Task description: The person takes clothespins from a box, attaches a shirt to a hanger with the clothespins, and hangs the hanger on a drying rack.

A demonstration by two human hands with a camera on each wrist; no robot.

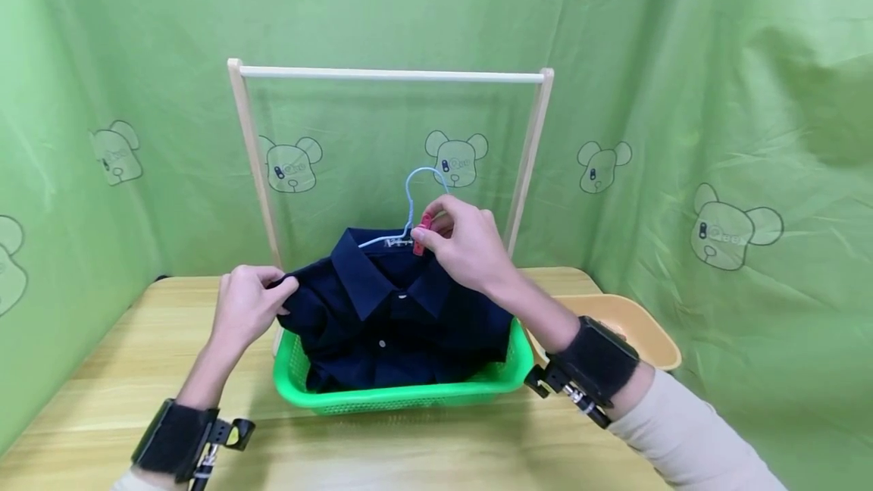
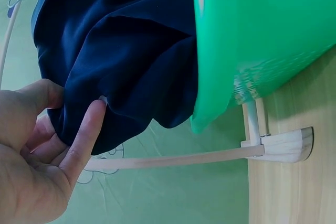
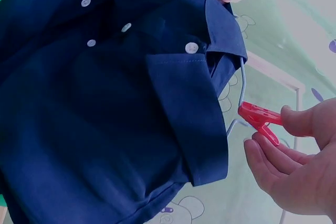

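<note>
A dark navy collared shirt (image 1: 402,339) with pale buttons sits on a light blue wire hanger (image 1: 410,195), its lower part down in a green basket (image 1: 402,398). My left hand (image 1: 248,301) pinches the shirt at its left shoulder edge in the head view, between thumb and fingers. Between the thumb and fingertips of my right hand (image 1: 474,245) is a red clothespin (image 3: 260,119). The clothespin's nose is right at the hanger's wire, near the collar (image 3: 189,119). Behind my right hand, part of the hanger's hook end is hidden.
Behind the basket stands a wooden rack with a white crossbar (image 1: 392,74). A pale orange basin (image 1: 648,332) lies to the right, partly behind my right forearm. All stand on a wood-grain table (image 1: 355,453), with green printed curtains (image 1: 382,14) around it.
</note>
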